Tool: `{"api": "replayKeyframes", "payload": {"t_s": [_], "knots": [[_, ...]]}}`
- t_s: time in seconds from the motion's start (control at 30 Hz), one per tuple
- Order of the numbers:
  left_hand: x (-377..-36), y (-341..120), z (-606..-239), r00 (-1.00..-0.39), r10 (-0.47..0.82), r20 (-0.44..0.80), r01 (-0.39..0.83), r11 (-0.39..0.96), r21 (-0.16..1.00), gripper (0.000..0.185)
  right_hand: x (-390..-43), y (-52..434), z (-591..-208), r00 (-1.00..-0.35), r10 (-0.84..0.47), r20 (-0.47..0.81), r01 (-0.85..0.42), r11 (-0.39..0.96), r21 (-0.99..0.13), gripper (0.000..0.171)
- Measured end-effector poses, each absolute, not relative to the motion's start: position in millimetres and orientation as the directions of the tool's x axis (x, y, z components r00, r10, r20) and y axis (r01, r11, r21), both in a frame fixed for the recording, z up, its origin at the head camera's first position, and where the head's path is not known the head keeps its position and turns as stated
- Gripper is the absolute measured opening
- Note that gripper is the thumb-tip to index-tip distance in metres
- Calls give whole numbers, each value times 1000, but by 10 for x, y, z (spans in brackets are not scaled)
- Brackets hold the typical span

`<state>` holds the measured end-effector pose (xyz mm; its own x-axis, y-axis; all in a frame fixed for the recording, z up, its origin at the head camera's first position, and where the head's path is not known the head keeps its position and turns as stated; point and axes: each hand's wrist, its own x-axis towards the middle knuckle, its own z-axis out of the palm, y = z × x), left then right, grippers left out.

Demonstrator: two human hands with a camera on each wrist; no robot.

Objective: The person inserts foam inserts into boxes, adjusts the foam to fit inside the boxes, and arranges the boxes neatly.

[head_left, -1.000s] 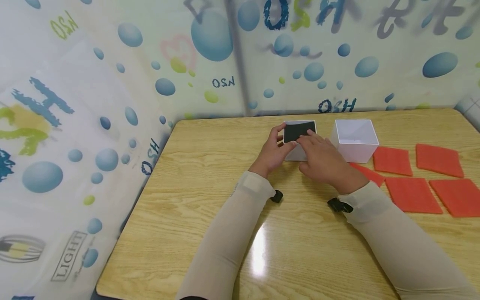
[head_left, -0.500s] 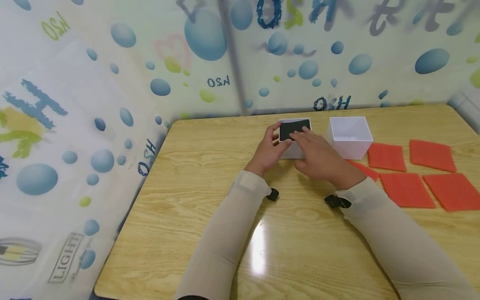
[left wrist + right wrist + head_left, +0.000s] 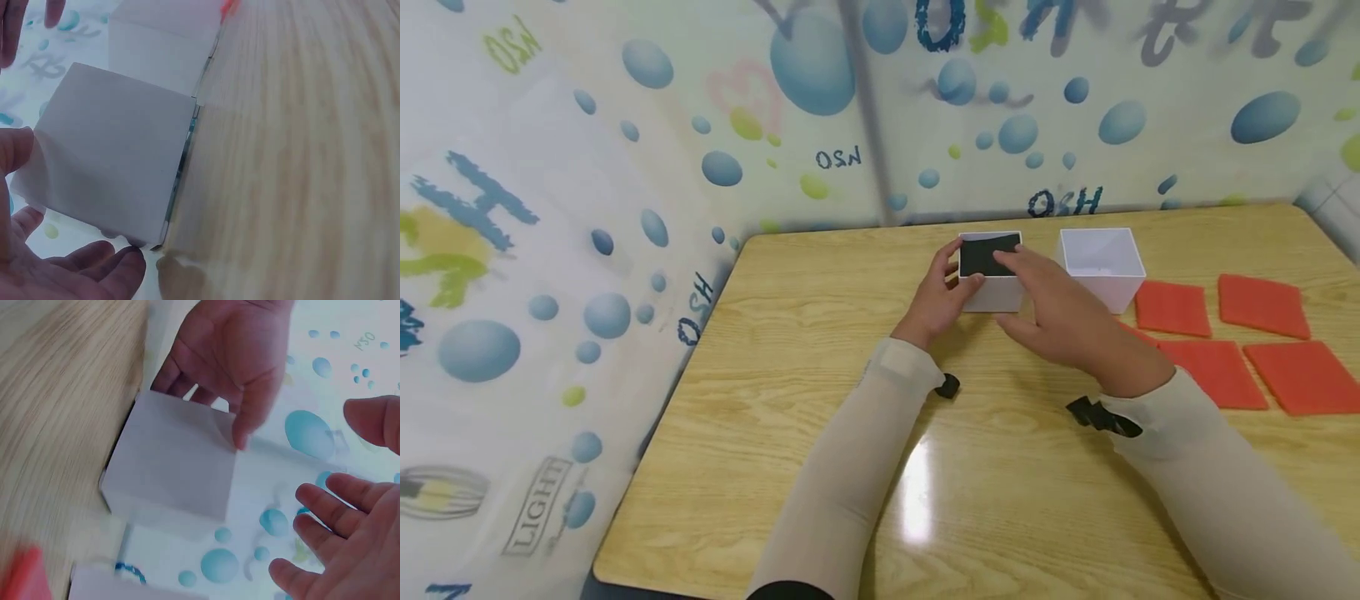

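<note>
A white box (image 3: 996, 292) with a black insert (image 3: 985, 254) in its top stands at the far middle of the wooden table (image 3: 820, 350). My left hand (image 3: 962, 267) grips the box's left side, thumb on the near rim and fingers behind; the same box (image 3: 175, 462) and left hand (image 3: 237, 362) show in the right wrist view. My right hand (image 3: 1024, 287) hovers just right of the box with straight fingers, holding nothing; its spread fingers (image 3: 337, 544) are off the box. The left wrist view shows the box's wall (image 3: 119, 156) against my palm.
An empty white box (image 3: 1105, 267) stands right beside the first one. Several orange foam pads (image 3: 1255, 300) lie flat on the table's right side. A bubble-printed sheet (image 3: 587, 208) walls off the back and left edges.
My right hand has lifted off the black insert and drawn back to the right. The left hand keeps its hold on the box.
</note>
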<state>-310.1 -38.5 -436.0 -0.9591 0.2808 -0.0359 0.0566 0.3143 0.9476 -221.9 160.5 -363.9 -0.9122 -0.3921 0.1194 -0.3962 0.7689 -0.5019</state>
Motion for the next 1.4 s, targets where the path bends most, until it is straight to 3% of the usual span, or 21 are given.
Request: {"api": "replayKeyframes", "payload": {"t_s": [0.17, 0.43, 0.73, 1.17, 1.4], "knots": [[-3090, -363, -4350, -969, 246, -12, 57, 274, 960, 81, -2048, 1857, -3598, -929, -345, 135, -365, 788, -497, 80], [-3006, -279, -4189, -965, 165, 202, 245, 304, 921, 83, -1901, 2323, -3606, -970, -241, 18, -221, 854, -470, 89], [-2714, 195, -3912, -871, 305, 385, 463, 253, 849, 79, -1883, 2719, -3557, -983, -156, 93, -182, 837, -516, 94], [-2632, 812, -3813, -878, 350, 325, 402, 173, 899, 71, -1907, 2886, -3488, -982, -132, 132, -182, 836, -518, 90], [-2609, 1016, -3988, -911, 356, 210, 312, 259, 914, 68, -1901, 2955, -3474, -990, -106, 97, -140, 865, -482, 90]]}}
